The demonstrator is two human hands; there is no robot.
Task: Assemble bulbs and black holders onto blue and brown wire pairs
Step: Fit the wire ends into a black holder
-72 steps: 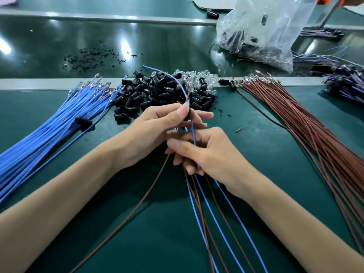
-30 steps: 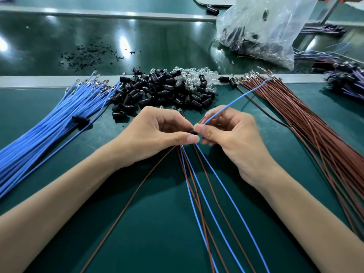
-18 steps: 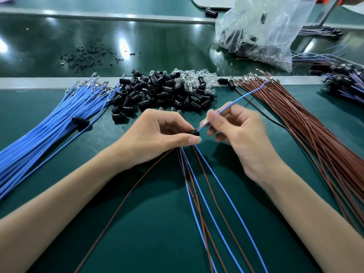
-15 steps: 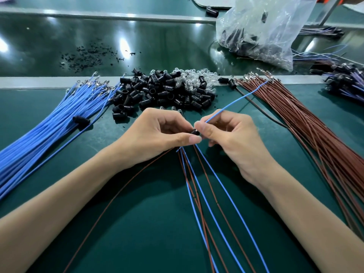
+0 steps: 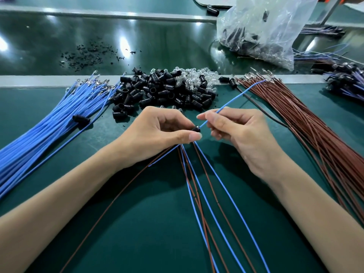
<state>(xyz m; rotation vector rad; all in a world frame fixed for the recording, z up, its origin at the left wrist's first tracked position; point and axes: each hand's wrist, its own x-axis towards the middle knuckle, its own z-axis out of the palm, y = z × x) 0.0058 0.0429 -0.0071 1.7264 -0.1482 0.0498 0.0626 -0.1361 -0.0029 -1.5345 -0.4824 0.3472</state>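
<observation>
Black holder [image 5: 196, 128] pinched in left hand [image 5: 157, 133]; blue wire [image 5: 242, 94] pinched by right hand [image 5: 240, 134], its end meeting the holder.

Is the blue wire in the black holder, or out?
In. The blue wire, pinched by the right hand, runs into the black holder gripped by the left hand; how deep, cannot tell.

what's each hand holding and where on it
Left hand pinches the black holder by its body; right hand pinches the blue wire just short of the holder.
</observation>
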